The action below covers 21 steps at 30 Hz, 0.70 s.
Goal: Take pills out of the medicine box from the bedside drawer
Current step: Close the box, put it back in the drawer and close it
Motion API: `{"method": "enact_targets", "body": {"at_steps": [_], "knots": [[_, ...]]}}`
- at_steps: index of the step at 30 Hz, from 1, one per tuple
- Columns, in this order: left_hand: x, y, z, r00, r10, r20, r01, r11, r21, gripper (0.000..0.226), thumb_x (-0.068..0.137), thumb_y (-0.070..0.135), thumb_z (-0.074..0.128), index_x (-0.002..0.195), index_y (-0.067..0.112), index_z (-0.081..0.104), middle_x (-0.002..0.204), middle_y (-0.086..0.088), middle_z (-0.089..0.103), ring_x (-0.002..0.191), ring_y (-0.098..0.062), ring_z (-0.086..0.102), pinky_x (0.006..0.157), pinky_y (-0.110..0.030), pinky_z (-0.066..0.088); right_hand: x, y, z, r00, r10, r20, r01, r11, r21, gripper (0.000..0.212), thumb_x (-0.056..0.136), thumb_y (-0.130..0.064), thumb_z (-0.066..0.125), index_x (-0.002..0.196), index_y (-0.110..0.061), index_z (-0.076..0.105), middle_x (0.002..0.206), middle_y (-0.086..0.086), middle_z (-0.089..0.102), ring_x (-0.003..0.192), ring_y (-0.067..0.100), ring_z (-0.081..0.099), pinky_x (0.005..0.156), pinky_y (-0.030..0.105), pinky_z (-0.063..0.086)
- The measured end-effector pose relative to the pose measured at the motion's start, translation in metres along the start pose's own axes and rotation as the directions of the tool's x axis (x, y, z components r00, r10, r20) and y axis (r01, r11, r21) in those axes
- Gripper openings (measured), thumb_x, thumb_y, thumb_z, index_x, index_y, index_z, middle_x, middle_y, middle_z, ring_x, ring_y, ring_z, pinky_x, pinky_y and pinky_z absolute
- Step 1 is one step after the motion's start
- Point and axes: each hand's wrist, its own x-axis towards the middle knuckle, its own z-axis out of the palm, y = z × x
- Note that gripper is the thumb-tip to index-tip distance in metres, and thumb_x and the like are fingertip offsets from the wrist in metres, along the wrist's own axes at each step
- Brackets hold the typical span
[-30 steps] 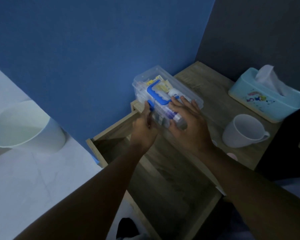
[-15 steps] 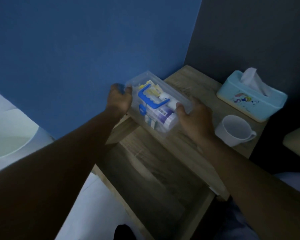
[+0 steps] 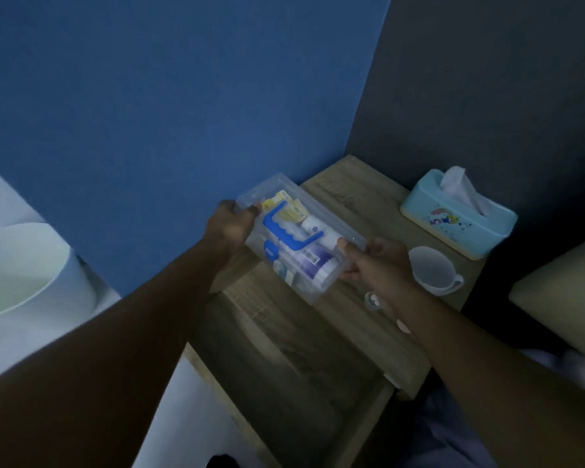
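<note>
A clear plastic medicine box (image 3: 321, 211) with a blue handle on its lid is held over the near-left corner of the wooden bedside table (image 3: 362, 194). Bottles, tubes and yellow packets show through the plastic. My left hand (image 3: 230, 226) grips the box's far-left end. My right hand (image 3: 377, 265) grips its near-right end. Below the box the bedside drawer (image 3: 284, 359) stands pulled out, its inside dark and bare.
A white mug (image 3: 431, 270) and a light-blue tissue box (image 3: 460, 217) stand on the table's right side. A small round thing (image 3: 372, 300) lies by my right wrist. A white bin (image 3: 24, 275) stands on the floor at left. The blue wall is close behind.
Both hands shifted from the box's front to its two ends and lifted it clear of the drawer. The box now sits higher over the table corner.
</note>
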Motion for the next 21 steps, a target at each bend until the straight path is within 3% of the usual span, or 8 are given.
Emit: {"method": "enact_targets", "body": {"at_steps": [2,7,12,18,21], "knots": [[-0.022,-0.001,-0.003,0.999,-0.001,-0.05,0.003,0.999,0.037,0.053,0.084,0.05,0.064,0.123,0.014,0.061,0.119,-0.007,0.067,0.103,-0.024,0.064,0.087,-0.033,0.051,-0.02,0.007,-0.006,0.999,-0.035,0.017,0.035,0.999,0.02,0.031,0.079,-0.033,0.082,0.102,-0.015,0.071,0.084,0.001,0.08,0.071,0.016,0.079,0.054,0.024,0.059],[-0.072,-0.004,-0.025,0.998,-0.02,-0.063,0.029,0.99,0.137,0.064,0.082,0.056,0.062,0.13,0.015,0.056,0.13,-0.009,0.061,0.116,-0.03,0.059,0.101,-0.041,0.047,-0.063,0.022,-0.01,0.999,-0.029,0.026,0.029,0.999,0.02,0.051,0.077,-0.034,0.083,0.121,-0.017,0.066,0.102,0.005,0.077,0.076,0.014,0.079,0.06,0.029,0.063],[-0.111,-0.031,-0.045,0.998,-0.056,-0.023,0.061,0.956,0.287,0.076,0.081,0.067,0.057,0.131,0.01,0.054,0.133,-0.013,0.057,0.121,-0.033,0.053,0.103,-0.043,0.044,-0.109,0.05,-0.002,0.997,-0.067,0.024,0.069,0.994,-0.081,0.064,0.08,-0.035,0.079,0.137,-0.027,0.052,0.111,0.0,0.071,0.081,0.009,0.077,0.066,0.032,0.065],[-0.134,-0.081,-0.059,0.979,-0.187,0.075,0.168,0.964,0.208,0.06,0.078,0.06,0.067,0.113,0.012,0.061,0.103,-0.009,0.067,0.091,-0.023,0.065,0.075,-0.039,0.058,-0.135,0.094,0.01,0.998,-0.008,0.056,0.015,0.992,-0.124,0.062,0.08,-0.041,0.077,0.136,-0.029,0.053,0.12,0.0,0.07,0.094,0.011,0.075,0.075,0.038,0.065],[-0.135,-0.1,-0.06,0.971,-0.209,0.118,0.186,0.966,0.18,0.055,0.079,0.053,0.07,0.115,0.013,0.061,0.1,-0.006,0.068,0.085,-0.019,0.068,0.057,-0.028,0.054,-0.14,0.117,0.017,0.999,0.041,0.033,-0.038,0.993,-0.109,0.064,0.08,-0.039,0.077,0.138,-0.031,0.051,0.13,-0.001,0.064,0.106,0.015,0.069,0.085,0.043,0.062]]}}
